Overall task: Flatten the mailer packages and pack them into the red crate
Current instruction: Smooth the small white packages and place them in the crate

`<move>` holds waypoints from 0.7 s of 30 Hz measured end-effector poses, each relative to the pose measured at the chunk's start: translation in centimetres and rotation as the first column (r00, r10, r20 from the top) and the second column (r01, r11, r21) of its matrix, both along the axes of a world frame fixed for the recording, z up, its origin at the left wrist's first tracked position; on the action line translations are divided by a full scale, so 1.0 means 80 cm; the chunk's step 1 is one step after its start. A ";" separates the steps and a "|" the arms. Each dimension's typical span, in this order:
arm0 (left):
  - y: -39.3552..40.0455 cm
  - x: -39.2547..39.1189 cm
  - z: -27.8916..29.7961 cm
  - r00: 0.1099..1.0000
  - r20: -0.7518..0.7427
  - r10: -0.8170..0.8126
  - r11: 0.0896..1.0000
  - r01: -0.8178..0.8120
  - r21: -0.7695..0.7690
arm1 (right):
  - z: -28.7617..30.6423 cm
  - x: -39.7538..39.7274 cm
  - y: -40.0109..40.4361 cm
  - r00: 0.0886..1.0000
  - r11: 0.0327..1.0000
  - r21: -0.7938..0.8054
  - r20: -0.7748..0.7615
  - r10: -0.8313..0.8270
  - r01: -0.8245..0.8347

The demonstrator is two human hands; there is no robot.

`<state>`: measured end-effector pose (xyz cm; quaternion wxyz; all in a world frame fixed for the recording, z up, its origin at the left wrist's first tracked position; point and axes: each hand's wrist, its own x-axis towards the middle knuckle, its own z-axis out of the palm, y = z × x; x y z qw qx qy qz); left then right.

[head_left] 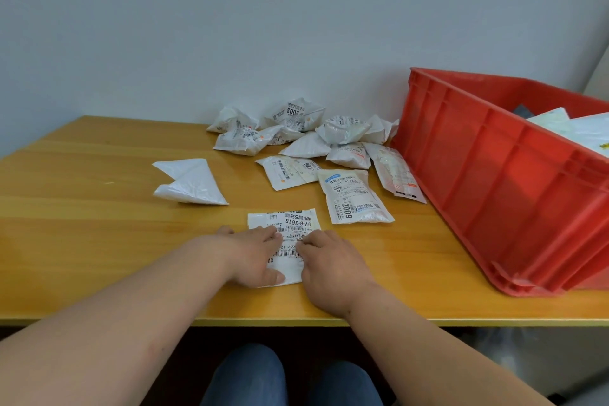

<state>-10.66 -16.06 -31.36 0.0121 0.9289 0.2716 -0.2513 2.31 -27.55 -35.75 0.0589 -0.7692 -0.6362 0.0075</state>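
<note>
Hands (257, 254) (333, 260) over mailer (286, 224), label half-hidden

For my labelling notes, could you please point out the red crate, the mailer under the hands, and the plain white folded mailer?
red crate (514, 194), head view, long outer wall.
mailer under the hands (290, 221), head view, its printed label.
plain white folded mailer (194, 184), head view, middle.

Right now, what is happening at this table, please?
A person presses a white mailer flat on the table with both hands, the left hand and the right hand lying on it. More mailers, many crumpled, wait in a pile behind. The red crate stands to the right with some packages already inside.
</note>
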 end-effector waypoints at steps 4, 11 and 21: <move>0.001 -0.004 0.001 1.000 -0.029 0.003 0.999 -0.005 -0.036 | -0.003 -0.001 -0.010 0.999 1.000 -0.022 -0.042 0.017 -0.017; 0.010 0.009 0.001 0.972 0.202 0.118 0.993 -0.120 -0.002 | 0.027 0.000 0.014 0.998 0.995 -0.096 0.051 -0.024 0.029; 0.028 0.026 -0.009 0.993 0.076 0.094 0.996 -0.093 -0.017 | 0.013 0.006 0.045 0.999 0.988 -0.148 0.010 -0.033 0.035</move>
